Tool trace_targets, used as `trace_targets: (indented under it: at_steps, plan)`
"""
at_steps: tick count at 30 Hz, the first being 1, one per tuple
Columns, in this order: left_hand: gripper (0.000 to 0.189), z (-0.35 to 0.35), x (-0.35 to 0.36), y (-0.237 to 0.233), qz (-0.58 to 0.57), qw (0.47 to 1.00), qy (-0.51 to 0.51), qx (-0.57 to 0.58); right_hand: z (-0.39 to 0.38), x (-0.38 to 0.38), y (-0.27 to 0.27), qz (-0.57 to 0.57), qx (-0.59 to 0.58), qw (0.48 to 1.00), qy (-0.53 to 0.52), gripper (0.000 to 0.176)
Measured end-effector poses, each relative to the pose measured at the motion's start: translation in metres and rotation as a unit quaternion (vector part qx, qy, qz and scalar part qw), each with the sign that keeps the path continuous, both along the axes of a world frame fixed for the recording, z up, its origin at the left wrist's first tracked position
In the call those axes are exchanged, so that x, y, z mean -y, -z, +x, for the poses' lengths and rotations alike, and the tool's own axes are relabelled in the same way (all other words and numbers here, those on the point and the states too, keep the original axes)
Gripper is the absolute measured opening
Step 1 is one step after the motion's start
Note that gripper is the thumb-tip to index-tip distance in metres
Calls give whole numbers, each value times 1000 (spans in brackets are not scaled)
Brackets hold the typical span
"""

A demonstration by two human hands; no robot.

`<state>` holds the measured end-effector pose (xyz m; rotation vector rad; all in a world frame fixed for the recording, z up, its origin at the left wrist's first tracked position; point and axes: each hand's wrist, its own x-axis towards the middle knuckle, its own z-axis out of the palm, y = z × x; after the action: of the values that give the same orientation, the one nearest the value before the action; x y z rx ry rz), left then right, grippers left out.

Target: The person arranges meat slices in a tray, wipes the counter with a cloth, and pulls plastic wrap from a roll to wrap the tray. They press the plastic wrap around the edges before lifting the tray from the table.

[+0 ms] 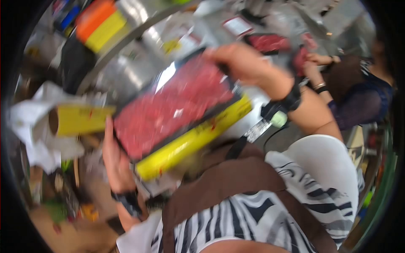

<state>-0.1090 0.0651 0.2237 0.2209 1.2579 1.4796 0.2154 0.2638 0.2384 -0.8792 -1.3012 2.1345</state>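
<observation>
A black tray of red meat (173,105), shiny as if covered with clear film, is held up tilted in front of me. My left hand (116,164) grips its near left end, thumb along the edge. My right hand (240,63) is closed around the far right end, its fingertips smeared by motion. Just below the tray's near side lies a long yellow strip with red marks (194,139), which looks like a roll. A yellow tube with an open end (84,120) sticks out to the left of my left hand.
Crumpled white sheeting (42,114) hangs at the left. Orange and yellow boxes (101,25) stand at the upper left. Beyond my right hand is another tray of meat (268,43). At the right, a co-worker's hands (316,65) touch a piece of meat (300,61).
</observation>
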Motion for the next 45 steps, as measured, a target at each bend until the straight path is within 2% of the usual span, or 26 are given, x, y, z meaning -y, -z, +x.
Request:
trace_targets:
  at_steps: [1, 3, 7, 9, 11, 13, 14, 15, 19, 21, 23, 25, 26, 27, 29, 30, 33, 34, 35, 37, 39, 40, 42, 43, 44, 45]
  plan:
    - [42, -3, -6, -3, 5, 1000, 10, 29, -4, 5, -13, -54, -45, 997, 17, 26]
    - [40, -6, -14, -5, 9, 1000, -7, -7, -8, -3, -11, -44, -10, 999, 15, 28]
    - [38, -4, -4, -12, 46, 999, -7, -15, -12, -2, -5, -34, -20, 999, 6, 28]
    - [39, 5, -3, -27, 46, 997, 16, -54, -11, 0, -7, -43, -25, 999, 2, 27]
    - [40, 13, -7, -28, 64, 997, -8, -44, 1, -2, -3, -6, -51, 999, -1, 28]
    - [41, 11, -4, -26, 26, 994, -14, -107, 6, -8, 3, -13, -46, 998, -51, 28]
    - [40, 17, 0, -34, 47, 992, -14, -119, 6, -8, 0, -4, -50, 997, -56, 28]
    - [40, -8, -22, -61, 47, 992, -14, -120, -15, -27, -25, -3, -70, 997, -44, 27]
    - [40, -20, -6, -71, 61, 991, 13, -118, -24, -8, -31, 27, -76, 997, 0, 25]
    - [39, -16, -4, -88, 97, 990, 35, -100, -18, -21, -44, 30, -107, 993, -37, 27]
    - [38, -7, 5, -100, 79, 987, 4, -141, -4, -17, -41, 12, -128, 989, -71, 29]
    - [36, -10, 5, -110, 106, 986, 48, -120, -7, -20, -38, 42, -85, 995, -33, 30]
    - [35, -16, 6, -114, 141, 979, 76, -125, -6, -16, -48, 52, -102, 992, -52, 30]
    - [35, -19, 7, -120, 138, 980, 70, -125, -6, -6, -64, 58, -85, 994, -22, 30]
    - [42, -21, 3, -136, 79, 987, 30, -140, -9, -5, -71, 54, -119, 989, -62, 30]
    - [43, -27, 7, -143, 83, 983, 75, -148, -9, 1, -78, 54, -119, 990, -60, 30]
    - [42, -17, 5, -150, 127, 983, 46, -125, -13, 11, -92, 20, -153, 988, -15, 26]
    - [34, -18, 6, -147, 115, 984, 69, -120, -13, 4, -82, 22, -141, 990, -19, 26]
    - [34, -14, 7, -144, 116, 983, 77, -117, -14, 5, -80, 25, -131, 991, -21, 26]
    - [34, -9, 6, -146, 131, 973, -16, -187, -15, 7, -93, 24, -130, 991, 5, 25]
    - [36, -5, 9, -159, 170, 975, 83, -117, -13, 19, -111, 64, -160, 985, 23, 26]
    - [36, -17, 8, -154, 151, 977, 78, -131, -7, 1, -99, 42, -161, 986, 8, 26]
    - [36, -19, 4, -158, 140, 975, 74, -153, -8, 10, -103, 57, -152, 986, 27, 26]
    - [35, -16, 6, -160, 159, 977, 67, -126, -10, 13, -109, 77, -144, 986, 43, 26]
    - [34, -11, 7, -158, 167, 980, 61, -92, -9, 19, -120, 46, -173, 984, -9, 25]
    - [34, -11, 7, -152, 161, 981, 62, -85, -8, 17, -114, 39, -167, 985, -6, 25]
